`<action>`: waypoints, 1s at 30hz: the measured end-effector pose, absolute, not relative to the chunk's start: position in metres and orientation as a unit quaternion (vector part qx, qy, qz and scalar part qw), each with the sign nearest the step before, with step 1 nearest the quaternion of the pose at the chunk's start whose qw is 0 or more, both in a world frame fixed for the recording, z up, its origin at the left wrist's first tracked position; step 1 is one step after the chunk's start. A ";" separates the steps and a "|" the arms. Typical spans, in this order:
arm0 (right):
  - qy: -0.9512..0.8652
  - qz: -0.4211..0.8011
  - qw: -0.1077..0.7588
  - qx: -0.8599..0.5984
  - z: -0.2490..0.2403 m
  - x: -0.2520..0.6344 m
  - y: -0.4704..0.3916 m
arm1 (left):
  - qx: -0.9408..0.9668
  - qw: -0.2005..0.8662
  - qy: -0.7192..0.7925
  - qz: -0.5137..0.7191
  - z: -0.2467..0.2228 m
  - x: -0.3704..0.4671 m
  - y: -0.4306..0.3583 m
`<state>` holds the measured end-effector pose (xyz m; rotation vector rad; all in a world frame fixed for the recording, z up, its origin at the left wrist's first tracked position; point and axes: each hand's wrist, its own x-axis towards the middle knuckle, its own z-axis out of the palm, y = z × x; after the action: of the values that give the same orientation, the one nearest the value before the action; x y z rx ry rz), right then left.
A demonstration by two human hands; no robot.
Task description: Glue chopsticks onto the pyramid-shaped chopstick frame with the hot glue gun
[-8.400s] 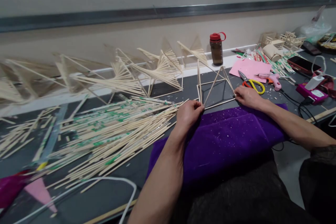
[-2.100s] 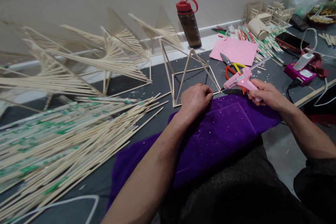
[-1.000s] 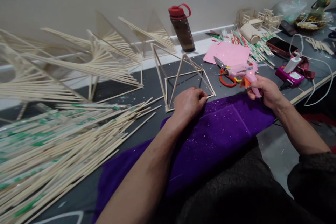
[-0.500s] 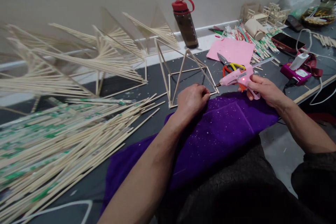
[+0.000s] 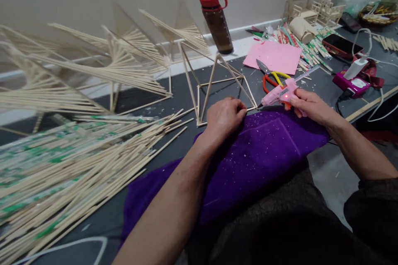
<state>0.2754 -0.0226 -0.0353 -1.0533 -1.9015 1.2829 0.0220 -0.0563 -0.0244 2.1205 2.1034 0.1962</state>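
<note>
My right hand [image 5: 306, 101] is wrapped round a pink glue gun [image 5: 280, 93] with a lit red light. The gun's tip is beside the front right corner of a small open frame of wooden sticks [image 5: 211, 85]. My left hand [image 5: 226, 112] is closed at the frame's front bottom stick, its fingers curled; whether it grips that stick is hidden. Under both wrists lies a purple cloth [image 5: 248, 157] dotted with pale specks.
Fanned stick structures [image 5: 124, 66] stand at the back left, before a pile of loose sticks [image 5: 102, 161]. Behind are a red-capped bottle [image 5: 217, 25], pink paper [image 5: 273, 56] and scissors [image 5: 264, 68]. A purple power adapter [image 5: 351, 85] and phone [image 5: 342, 45] lie right.
The view has shifted slightly. The glue gun's tip has moved slightly right and down relative to the frame's corner. My left hand remains in nearly the same place.
</note>
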 end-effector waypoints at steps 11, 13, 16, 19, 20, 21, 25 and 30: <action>-0.775 0.405 0.283 -0.395 -0.037 0.275 -0.022 | 0.711 0.073 0.697 0.063 -0.025 0.022 -0.056; -0.773 0.404 0.284 -0.399 -0.036 0.274 -0.022 | 0.713 0.072 0.695 0.066 -0.025 0.022 -0.056; -0.767 0.412 0.287 -0.400 -0.036 0.273 -0.023 | 0.712 0.073 0.695 0.066 -0.026 0.021 -0.056; -0.761 0.419 0.290 -0.402 -0.037 0.272 -0.022 | 0.713 0.070 0.694 0.067 -0.027 0.021 -0.056; -0.760 0.420 0.291 -0.402 -0.037 0.272 -0.022 | 0.714 0.069 0.694 0.067 -0.027 0.021 -0.056; -0.758 0.422 0.292 -0.403 -0.038 0.272 -0.022 | 0.715 0.068 0.693 0.068 -0.028 0.021 -0.056; -0.746 0.433 0.295 -0.411 -0.039 0.271 -0.021 | 0.716 0.065 0.692 0.070 -0.028 0.021 -0.056; -0.739 0.430 0.299 -0.423 -0.040 0.270 -0.021 | 0.715 0.062 0.694 0.059 -0.028 0.021 -0.056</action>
<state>0.2696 -0.0206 -0.0399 -1.1243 -1.9640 1.1416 0.0214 -0.0563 -0.0277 2.1621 2.0974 0.1794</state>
